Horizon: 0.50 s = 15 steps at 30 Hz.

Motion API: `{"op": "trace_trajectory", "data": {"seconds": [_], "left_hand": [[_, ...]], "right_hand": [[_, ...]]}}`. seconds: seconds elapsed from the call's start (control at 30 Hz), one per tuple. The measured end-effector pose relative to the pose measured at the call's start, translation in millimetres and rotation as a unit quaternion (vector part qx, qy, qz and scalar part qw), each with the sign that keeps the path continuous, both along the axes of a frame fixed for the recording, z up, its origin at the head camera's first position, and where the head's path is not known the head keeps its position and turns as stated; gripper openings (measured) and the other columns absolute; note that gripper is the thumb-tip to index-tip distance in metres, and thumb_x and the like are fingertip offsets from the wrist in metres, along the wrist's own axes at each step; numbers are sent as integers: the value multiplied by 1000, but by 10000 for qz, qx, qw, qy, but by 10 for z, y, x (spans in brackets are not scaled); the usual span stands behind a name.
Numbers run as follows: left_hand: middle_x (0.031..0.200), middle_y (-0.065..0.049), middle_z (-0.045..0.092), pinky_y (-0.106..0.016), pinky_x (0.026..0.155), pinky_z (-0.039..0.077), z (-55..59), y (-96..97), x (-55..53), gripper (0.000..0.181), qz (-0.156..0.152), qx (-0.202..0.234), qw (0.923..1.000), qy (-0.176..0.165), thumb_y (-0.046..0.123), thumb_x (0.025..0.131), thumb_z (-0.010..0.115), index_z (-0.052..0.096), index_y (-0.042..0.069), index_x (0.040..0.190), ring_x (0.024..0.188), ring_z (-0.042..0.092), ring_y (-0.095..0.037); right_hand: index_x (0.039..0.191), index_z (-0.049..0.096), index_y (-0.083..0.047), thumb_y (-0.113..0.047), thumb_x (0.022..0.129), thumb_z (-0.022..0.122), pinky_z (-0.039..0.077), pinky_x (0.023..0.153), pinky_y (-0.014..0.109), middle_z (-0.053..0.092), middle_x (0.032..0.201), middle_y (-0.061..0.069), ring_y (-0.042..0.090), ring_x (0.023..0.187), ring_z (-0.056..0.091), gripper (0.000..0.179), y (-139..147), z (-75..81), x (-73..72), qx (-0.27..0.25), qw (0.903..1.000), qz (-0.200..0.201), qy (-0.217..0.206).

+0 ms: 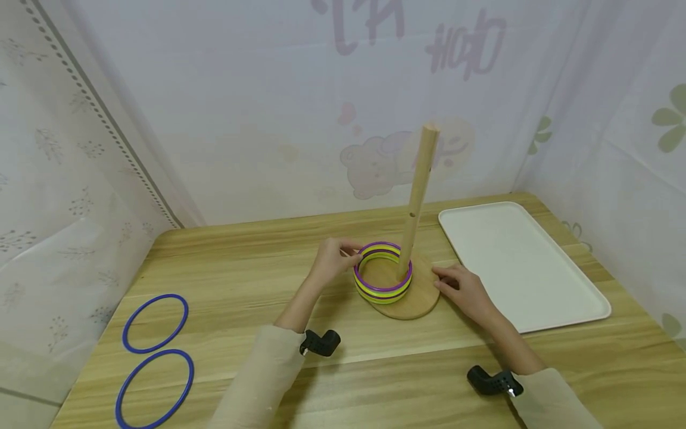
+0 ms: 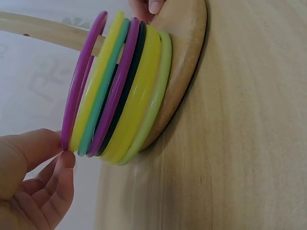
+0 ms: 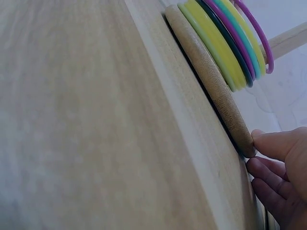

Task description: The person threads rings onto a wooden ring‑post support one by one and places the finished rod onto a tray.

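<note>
Thin coloured rings lie stacked around a round wooden post (image 1: pixel 420 185) that rises from a flat disc base (image 1: pixel 425 295). My left hand (image 1: pixel 330 260) pinches the uppermost purple ring (image 2: pixel 73 93) at its left side, between thumb and fingers. Under that ring, the left wrist view shows yellow, teal, purple, dark and more yellow rings (image 2: pixel 139 96), with a pale green one lowest, against the base. At the base's right edge, my right hand (image 1: pixel 466 292) grips the rim, thumb on its upper side and fingers at its lower edge.
Two blue rings (image 1: pixel 155 353) lie flat at the left of the wooden table (image 1: pixel 241 280). To the right of the base is a white rectangular tray (image 1: pixel 525 262). Printed curtains (image 1: pixel 257 119) enclose the back and sides.
</note>
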<state>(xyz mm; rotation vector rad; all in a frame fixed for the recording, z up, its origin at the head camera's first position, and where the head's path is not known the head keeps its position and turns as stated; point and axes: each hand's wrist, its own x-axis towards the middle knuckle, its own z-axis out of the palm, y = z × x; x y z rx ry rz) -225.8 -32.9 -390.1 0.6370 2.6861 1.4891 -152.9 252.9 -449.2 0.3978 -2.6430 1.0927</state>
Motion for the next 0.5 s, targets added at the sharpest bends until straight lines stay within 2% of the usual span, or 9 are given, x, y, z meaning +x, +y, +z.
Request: {"op": "trace_trajectory", "data": {"seconds": [0.13,0.3,0.5], "left_hand": [[77,-9,67,-23,52,49,-3,-10,18,16,-1,15,10000,5,2,79,70,71,0,95,66,60,-19],[79,-9,66,-24,53,49,0,-78,22,17,70,111,9998,-179,5,81,69,71,0,97,67,59,-19],[84,-12,65,-32,55,53,28,-360,33,21,164,107,9991,-378,7,85,65,68,-3,103,68,61,-26]], "right_hand": [[111,62,7,-2,82,67,53,69,30,59,92,13,25,80,61,31,3,-9,-7,37,10000,-13,36],[112,62,6,-2,83,66,53,69,30,59,93,13,25,80,61,31,3,-11,-10,57,10000,-24,-9],[112,62,7,-2,83,66,53,69,31,59,94,14,26,81,61,31,1,-2,-4,74,10000,-23,-62]]}}
